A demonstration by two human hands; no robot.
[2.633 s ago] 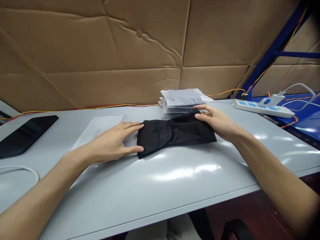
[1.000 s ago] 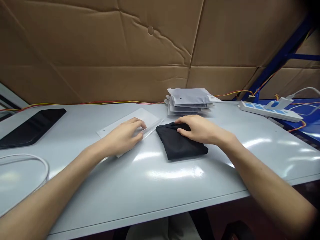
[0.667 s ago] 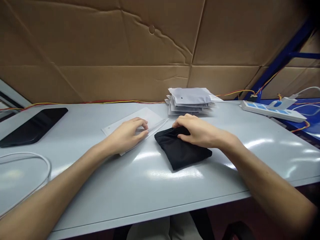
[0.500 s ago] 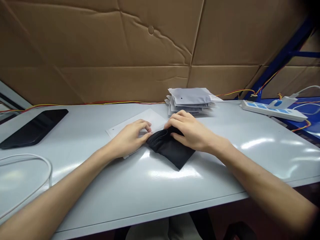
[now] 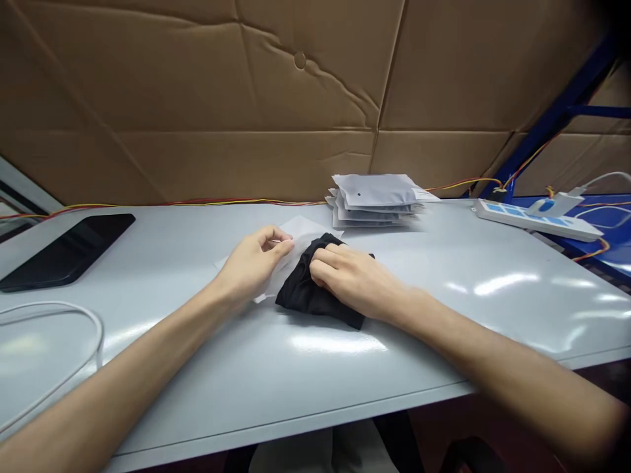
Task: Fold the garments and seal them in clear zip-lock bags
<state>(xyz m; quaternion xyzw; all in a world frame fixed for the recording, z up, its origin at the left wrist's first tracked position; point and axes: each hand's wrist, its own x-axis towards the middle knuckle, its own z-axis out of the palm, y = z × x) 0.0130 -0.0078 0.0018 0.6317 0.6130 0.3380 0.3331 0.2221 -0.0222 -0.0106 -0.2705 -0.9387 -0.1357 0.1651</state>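
Observation:
A folded black cloth (image 5: pixel 308 303) lies on the grey table, and its far end meets a translucent plastic bag (image 5: pixel 310 228). My left hand (image 5: pixel 252 259) pinches the near edge of that bag, lifting it slightly. My right hand (image 5: pixel 351 279) presses down on the cloth with curled fingers, hiding its upper part. Whether the cloth has entered the bag's mouth is hard to tell, since the film and my fingers overlap there.
On the grey table (image 5: pixel 444 322) are a stack of white-grey poly bags (image 5: pixel 374 200), a black tablet (image 5: pixel 64 251), a white cable (image 5: pixel 49 335) and a power strip (image 5: pixel 537 220). Cardboard (image 5: pixel 246 98) lines the wall behind, with coloured wires along it.
My right hand has pushed the black cloth left and up against the plastic bag. The cloth looks more bunched. My left hand has lifted the edge of the bag.

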